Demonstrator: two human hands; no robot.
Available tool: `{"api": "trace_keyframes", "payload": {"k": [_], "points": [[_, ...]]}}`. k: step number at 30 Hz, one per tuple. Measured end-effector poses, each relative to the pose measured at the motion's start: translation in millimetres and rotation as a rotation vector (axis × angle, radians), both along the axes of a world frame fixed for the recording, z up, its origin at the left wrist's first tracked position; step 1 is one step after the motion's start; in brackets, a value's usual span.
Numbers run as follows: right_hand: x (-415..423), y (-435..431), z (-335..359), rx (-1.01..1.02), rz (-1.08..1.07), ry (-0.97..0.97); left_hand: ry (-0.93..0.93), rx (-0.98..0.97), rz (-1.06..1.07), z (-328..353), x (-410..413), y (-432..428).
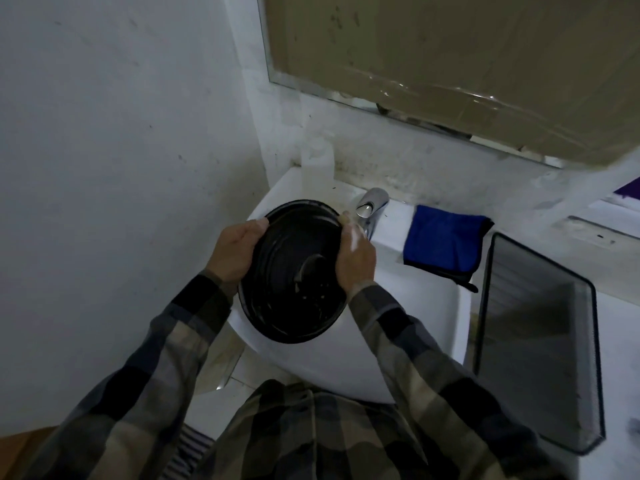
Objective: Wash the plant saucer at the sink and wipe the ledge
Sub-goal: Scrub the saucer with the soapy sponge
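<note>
Saucer point(294, 271) is gripped by its rim between your left hand point(235, 252) and right hand point(356, 261), tilted over the sink point(415, 306). Keep both grips firm, bring it under the tap point(372, 206) and rinse off the specks. The blue cloth point(446, 240) lies just beside the tap.

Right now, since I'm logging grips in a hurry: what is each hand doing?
Left hand: grips the left rim of the black saucer.
Right hand: grips the right rim of the same saucer.
</note>
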State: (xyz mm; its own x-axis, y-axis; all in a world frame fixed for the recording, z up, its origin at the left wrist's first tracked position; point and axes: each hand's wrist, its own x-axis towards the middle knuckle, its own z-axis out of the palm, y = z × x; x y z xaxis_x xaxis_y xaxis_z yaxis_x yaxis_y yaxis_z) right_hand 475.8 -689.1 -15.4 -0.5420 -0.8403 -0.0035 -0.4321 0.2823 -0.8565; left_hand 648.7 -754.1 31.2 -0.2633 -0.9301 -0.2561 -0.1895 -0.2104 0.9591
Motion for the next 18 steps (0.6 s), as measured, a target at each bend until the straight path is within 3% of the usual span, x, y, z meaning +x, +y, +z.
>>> {"api": "trace_keyframes", "payload": {"k": [6, 8, 11, 12, 18], "points": [[22.3, 14.1, -6.9, -0.111, -0.197, -0.15, 0.233, 0.205, 0.338, -5.3, 4.6, 2.1], [27.9, 15.0, -4.1, -0.128, -0.202, -0.096, 0.281, 0.25, 0.42, -7.1, 2.7, 7.0], [55.2, 29.0, -1.6, -0.222, 0.001, 0.082, 0.355, 0.318, 0.516, -4.8, -7.5, 11.9], [65.5, 33.7, 0.8, -0.223, 0.095, 0.223, 0.352, 0.325, 0.52, -3.5, -9.9, 11.8], [72.9, 9.2, 26.1, -0.277, 0.573, 0.593, 0.245, 0.28, 0.397, 12.3, -6.8, 4.9]]}}
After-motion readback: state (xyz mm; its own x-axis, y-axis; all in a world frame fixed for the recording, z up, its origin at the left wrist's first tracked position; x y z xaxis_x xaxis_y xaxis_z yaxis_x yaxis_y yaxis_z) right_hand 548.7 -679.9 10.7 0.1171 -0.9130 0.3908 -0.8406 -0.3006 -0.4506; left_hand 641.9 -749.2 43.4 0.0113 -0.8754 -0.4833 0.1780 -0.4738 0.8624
